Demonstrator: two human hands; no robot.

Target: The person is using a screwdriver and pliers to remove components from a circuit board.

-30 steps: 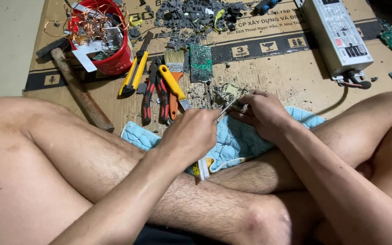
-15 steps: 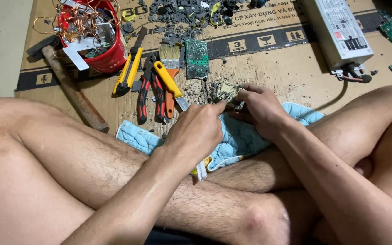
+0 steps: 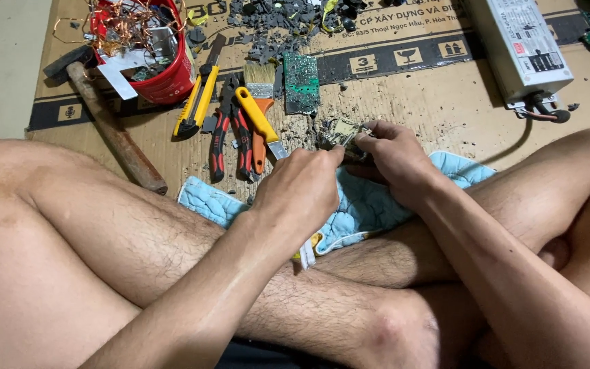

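Small circuit piece [image 3: 345, 133]: greyish, crusted with debris, held between both hands just above the far edge of a light-blue quilted cloth [image 3: 370, 205] that lay across the person's crossed legs. Right hand [image 3: 394, 158]: fingers closed on the piece from its right side. Left hand [image 3: 305, 191]: fingers curled together, thumb and fingertips pressed to the piece's near left edge; whether a tool sat inside the grip could not be told.

Just beyond the left hand, on the flattened cardboard [image 3: 438, 113] spread on the floor: a yellow-handled scraper [image 3: 259, 123], red-and-black pliers [image 3: 221, 137], a paintbrush [image 3: 261, 85] and a yellow utility knife [image 3: 196, 106]. Beyond the hands: a green circuit board [image 3: 300, 83], with grey crumbled debris [image 3: 274, 31] farther off. Far left of the left hand: a wooden-handled hammer [image 3: 114, 130] beside a red bucket [image 3: 169, 75] of copper wire scraps. Far right of the right hand: a long white power-supply box [image 3: 519, 48] with a cable.
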